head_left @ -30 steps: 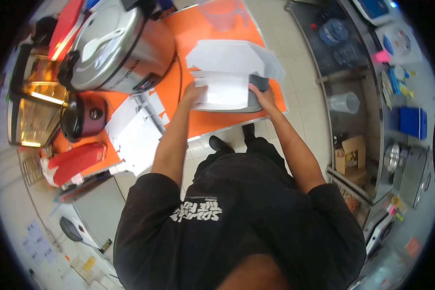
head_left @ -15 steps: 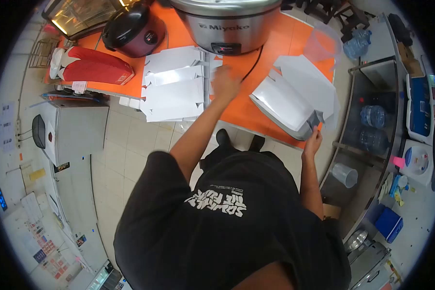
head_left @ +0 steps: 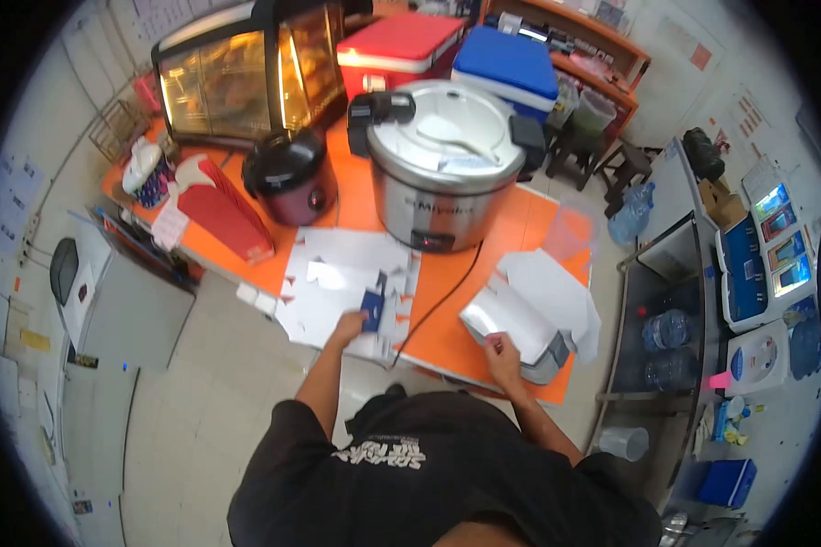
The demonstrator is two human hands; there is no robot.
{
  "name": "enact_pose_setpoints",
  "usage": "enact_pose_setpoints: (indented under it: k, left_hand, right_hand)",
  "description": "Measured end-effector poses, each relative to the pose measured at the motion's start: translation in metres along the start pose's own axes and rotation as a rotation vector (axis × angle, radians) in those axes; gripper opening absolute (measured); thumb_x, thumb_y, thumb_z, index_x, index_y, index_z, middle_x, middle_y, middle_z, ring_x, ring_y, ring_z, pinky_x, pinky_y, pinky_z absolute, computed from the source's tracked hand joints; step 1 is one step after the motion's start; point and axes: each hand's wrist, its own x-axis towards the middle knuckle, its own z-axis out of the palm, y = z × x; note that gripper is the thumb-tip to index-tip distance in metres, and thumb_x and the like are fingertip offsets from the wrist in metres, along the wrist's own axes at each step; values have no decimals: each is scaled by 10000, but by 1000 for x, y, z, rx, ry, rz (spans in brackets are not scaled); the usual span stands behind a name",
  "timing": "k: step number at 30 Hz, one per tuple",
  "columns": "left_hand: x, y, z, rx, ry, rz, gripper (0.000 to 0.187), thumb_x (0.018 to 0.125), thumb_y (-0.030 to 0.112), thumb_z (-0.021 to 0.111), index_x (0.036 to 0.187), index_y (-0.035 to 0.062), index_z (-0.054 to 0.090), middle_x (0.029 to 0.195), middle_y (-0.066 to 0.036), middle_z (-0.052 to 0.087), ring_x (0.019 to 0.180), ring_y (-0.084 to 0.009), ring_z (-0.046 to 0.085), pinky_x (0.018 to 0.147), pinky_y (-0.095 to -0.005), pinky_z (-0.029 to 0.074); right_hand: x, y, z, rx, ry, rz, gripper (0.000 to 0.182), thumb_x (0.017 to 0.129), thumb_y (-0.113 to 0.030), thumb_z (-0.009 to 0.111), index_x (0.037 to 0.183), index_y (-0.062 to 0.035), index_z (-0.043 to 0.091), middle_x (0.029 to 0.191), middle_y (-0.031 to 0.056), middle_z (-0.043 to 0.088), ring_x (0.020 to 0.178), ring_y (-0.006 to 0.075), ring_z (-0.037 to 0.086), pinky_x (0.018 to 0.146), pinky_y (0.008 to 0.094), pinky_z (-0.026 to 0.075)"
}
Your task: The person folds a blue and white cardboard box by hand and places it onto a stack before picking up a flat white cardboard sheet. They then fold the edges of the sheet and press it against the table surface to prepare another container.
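My left hand [head_left: 349, 329] is at the near part of a stack of flat white cardboard box blanks [head_left: 315, 305]. Its fingers close on the edge of a dark blue patch [head_left: 372, 311], which looks like the printed side of a folded flap. My right hand [head_left: 502, 356] pinches the near edge of a partly folded white cardboard box [head_left: 511, 319] on the right of the table. More white cardboard [head_left: 556, 287] lies spread behind that box. The undersides of both hands' grips are hidden.
A large Miyako rice cooker [head_left: 442, 173] stands on the orange table [head_left: 438, 314], its black cord trailing between the cardboard piles. A smaller dark cooker [head_left: 292, 178], a red bag [head_left: 217, 208], a glass display warmer [head_left: 219, 87] and cool boxes [head_left: 506, 68] stand around it.
The view has tilted up, showing more of the table's back. My left hand has moved left onto the flat blanks, where a blue patch now shows. My right hand has shifted along the box's near edge.
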Motion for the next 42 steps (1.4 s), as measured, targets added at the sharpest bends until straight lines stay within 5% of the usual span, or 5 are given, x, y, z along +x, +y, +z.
enact_pose_setpoints:
  k: [7,23,33,40,42]
  left_hand:
    - [-27,29,-9,-508,-242,-207,550,838,354,692,1158,-78,574,1157,-129,597,1021,-210,586,824,-362,547]
    - [-33,16,11,-429,50,-27,312,893,290,611,980,1,691,810,-69,669,726,-147,609,651,-294,490]
    - [-85,86,-88,-208,531,270,280,873,246,617,940,-20,675,771,-150,668,672,-186,617,636,-310,475]
    - [-168,160,-141,-202,134,377,275,922,227,576,1000,-27,646,777,-23,639,691,-71,535,648,-249,451]
    - [-176,159,-129,-278,-9,393,274,921,228,578,999,-26,644,775,-10,626,699,-68,526,652,-244,445]
  right_hand:
    - [27,-28,97,-42,-570,-154,322,876,-291,622,1025,-6,606,934,133,654,877,217,635,795,355,500]
    - [51,-59,188,-466,-531,-813,245,895,-228,538,1040,-37,588,1107,151,550,1050,329,533,926,454,418]
    - [91,-32,220,-126,-621,-260,482,942,-398,466,1207,-2,537,1193,206,573,1007,293,589,896,374,454]
    - [48,-196,130,372,-367,-483,484,936,-212,536,1372,-58,394,1061,97,550,809,145,572,709,265,462]
    - [43,-207,101,180,-448,-555,544,899,-180,569,1389,-58,364,1355,143,431,831,180,604,772,303,495]
